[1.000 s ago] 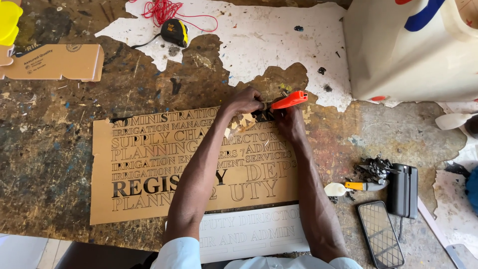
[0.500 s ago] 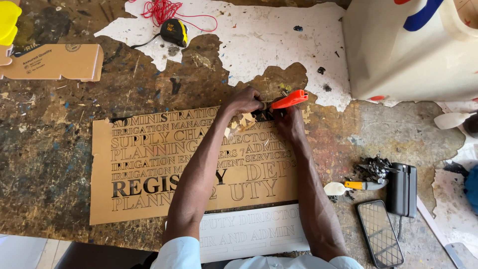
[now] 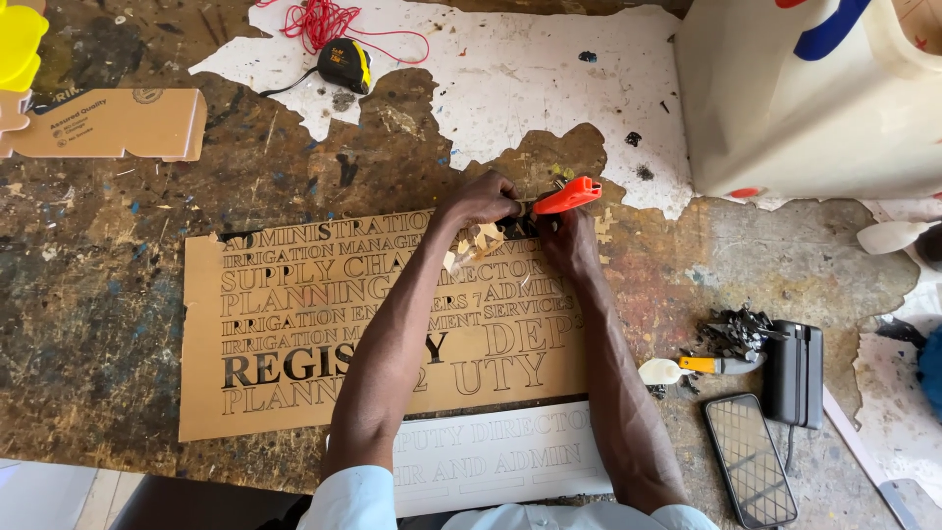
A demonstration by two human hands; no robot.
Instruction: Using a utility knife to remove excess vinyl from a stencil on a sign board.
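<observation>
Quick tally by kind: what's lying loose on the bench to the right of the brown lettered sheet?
Black smartphone: 1
Black rectangular power bank: 1
Yellow-handled scraper knife: 1
Pile of black peeled scraps: 1
Total: 4

Light: bright, even daylight (soft)
Shadows: faint, under forearms
Glare: white patches nearly washed out
Focus: sharp, edges slightly curved

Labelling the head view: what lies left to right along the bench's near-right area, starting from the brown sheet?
Brown sheet → left hand → orange tool in the right hand → yellow-handled knife → phone → black power bank.
</observation>
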